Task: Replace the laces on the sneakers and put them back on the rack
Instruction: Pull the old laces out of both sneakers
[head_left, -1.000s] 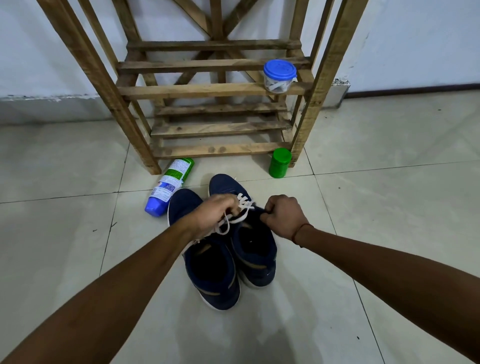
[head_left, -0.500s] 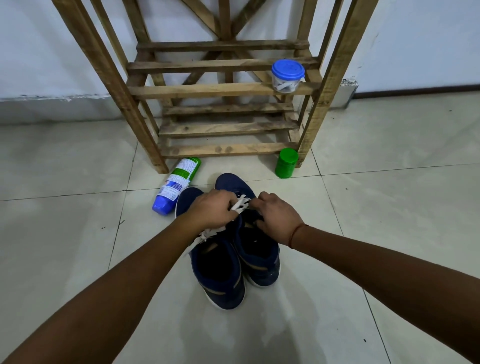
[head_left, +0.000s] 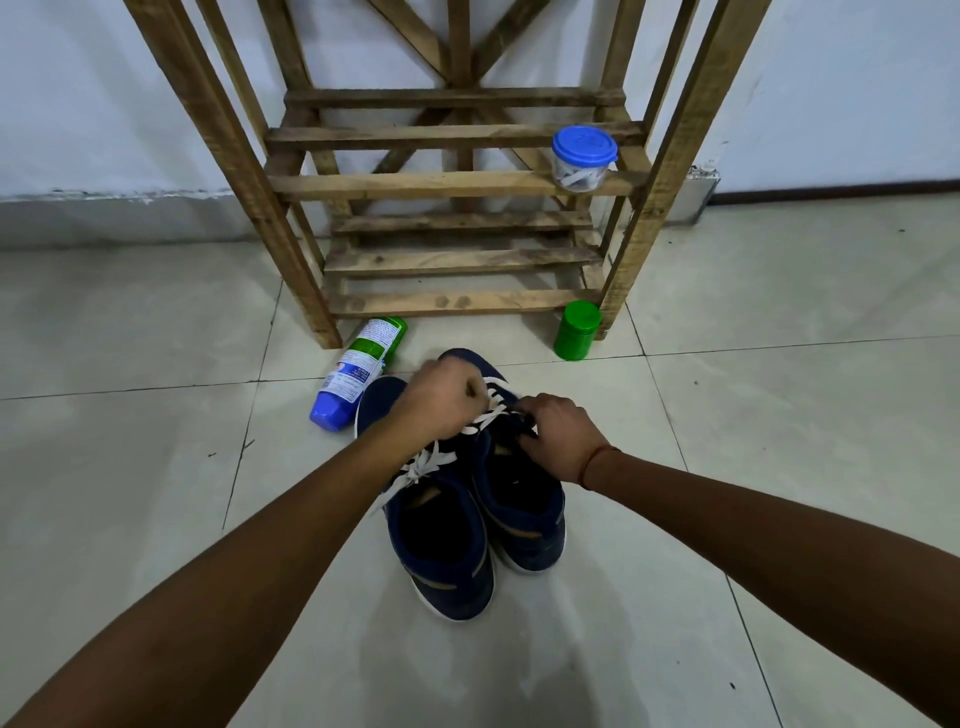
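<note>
Two navy sneakers stand side by side on the tiled floor, toes toward the wooden rack (head_left: 457, 184). The left sneaker (head_left: 441, 545) has white laces bunched at its tongue. Over the right sneaker (head_left: 524, 514) my left hand (head_left: 441, 400) is fisted round a white lace (head_left: 485, 418) that runs taut across to the eyelets. My right hand (head_left: 558, 434) pinches at the lace holes on that shoe's tongue. Both hands hide the front of the right sneaker.
A blue and green spray bottle (head_left: 358, 371) lies on the floor left of the shoes. A green jar (head_left: 576, 330) stands by the rack's right leg. A clear tub with a blue lid (head_left: 582, 158) sits on the rack's middle shelf.
My left hand has moved up and away from me, drawing the white lace tighter. My right hand stays on the right sneaker's tongue.
</note>
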